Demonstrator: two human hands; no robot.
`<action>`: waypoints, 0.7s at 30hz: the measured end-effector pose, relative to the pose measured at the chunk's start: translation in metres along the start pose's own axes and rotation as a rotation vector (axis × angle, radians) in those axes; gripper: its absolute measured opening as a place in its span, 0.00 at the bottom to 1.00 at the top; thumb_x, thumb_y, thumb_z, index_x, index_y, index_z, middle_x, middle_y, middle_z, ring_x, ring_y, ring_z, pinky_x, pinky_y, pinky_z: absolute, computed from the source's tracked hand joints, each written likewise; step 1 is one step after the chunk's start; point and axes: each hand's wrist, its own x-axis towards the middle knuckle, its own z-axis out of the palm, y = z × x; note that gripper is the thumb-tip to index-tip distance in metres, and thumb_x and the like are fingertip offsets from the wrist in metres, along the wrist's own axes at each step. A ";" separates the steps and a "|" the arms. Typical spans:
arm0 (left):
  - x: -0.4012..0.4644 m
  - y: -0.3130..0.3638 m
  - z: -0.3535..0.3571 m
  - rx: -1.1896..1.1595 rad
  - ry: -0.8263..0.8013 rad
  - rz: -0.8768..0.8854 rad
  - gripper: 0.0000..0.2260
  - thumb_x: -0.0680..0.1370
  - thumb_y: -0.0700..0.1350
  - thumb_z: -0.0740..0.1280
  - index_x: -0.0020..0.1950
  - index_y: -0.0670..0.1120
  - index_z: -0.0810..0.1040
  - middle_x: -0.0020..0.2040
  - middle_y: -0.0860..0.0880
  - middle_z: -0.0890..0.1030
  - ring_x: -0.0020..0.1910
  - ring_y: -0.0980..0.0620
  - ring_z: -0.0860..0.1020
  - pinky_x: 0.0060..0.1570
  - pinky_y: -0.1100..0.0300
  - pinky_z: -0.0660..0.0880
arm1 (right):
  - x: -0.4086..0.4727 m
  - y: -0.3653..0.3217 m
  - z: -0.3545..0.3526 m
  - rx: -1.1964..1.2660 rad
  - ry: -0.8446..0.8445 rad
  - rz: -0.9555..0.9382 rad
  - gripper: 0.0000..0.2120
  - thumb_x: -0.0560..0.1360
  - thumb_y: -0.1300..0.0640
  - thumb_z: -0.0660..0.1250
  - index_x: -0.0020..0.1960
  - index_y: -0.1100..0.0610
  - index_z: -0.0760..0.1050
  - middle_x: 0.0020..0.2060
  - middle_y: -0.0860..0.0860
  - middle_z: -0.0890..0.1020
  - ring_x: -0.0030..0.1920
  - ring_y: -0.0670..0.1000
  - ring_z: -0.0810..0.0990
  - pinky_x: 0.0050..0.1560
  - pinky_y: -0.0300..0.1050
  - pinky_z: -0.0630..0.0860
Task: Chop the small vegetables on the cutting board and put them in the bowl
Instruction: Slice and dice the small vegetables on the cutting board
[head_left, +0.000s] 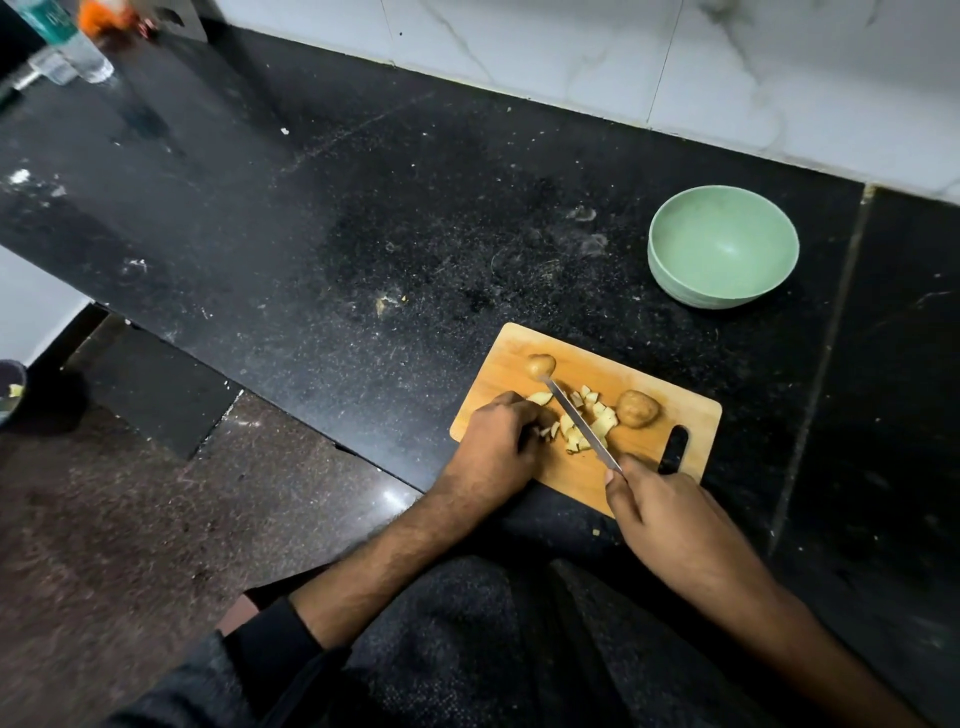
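Observation:
A wooden cutting board (644, 467) lies at the near edge of the black counter. On it are two whole small potatoes, one at the far left (540, 365) and one on the right (638, 408), with a pile of pale chopped pieces (597, 418) between them. My right hand (670, 525) grips a knife (582, 423), whose blade lies across the pile. My left hand (498, 447) is curled on the board's left side, holding small potato pieces at its fingertips. The green bowl (722, 247) stands beyond the board and holds nothing.
A clear plastic bottle (67, 44) and an orange item (104, 15) sit at the counter's far left corner. A white marble wall (675, 62) runs behind the counter. A dark cup (10, 389) is at the left edge, over the brown floor.

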 end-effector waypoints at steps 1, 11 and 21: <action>0.000 0.001 0.001 -0.008 -0.003 0.004 0.13 0.76 0.34 0.65 0.57 0.44 0.84 0.52 0.48 0.81 0.53 0.51 0.79 0.54 0.72 0.67 | 0.000 0.001 0.000 0.004 0.003 0.000 0.10 0.84 0.46 0.52 0.49 0.47 0.69 0.30 0.48 0.77 0.32 0.45 0.77 0.36 0.46 0.77; 0.005 -0.005 -0.005 0.006 0.152 -0.039 0.12 0.74 0.37 0.68 0.54 0.47 0.84 0.51 0.51 0.81 0.47 0.52 0.80 0.50 0.62 0.76 | 0.003 -0.001 0.001 0.028 0.000 0.010 0.10 0.83 0.45 0.52 0.48 0.47 0.68 0.31 0.47 0.76 0.32 0.46 0.76 0.36 0.45 0.74; 0.024 0.002 -0.008 0.179 0.074 -0.106 0.08 0.78 0.43 0.69 0.56 0.47 0.81 0.51 0.48 0.77 0.48 0.45 0.79 0.47 0.48 0.78 | 0.008 -0.005 -0.002 0.013 -0.006 0.001 0.11 0.84 0.46 0.53 0.50 0.48 0.70 0.31 0.45 0.75 0.30 0.42 0.75 0.33 0.40 0.71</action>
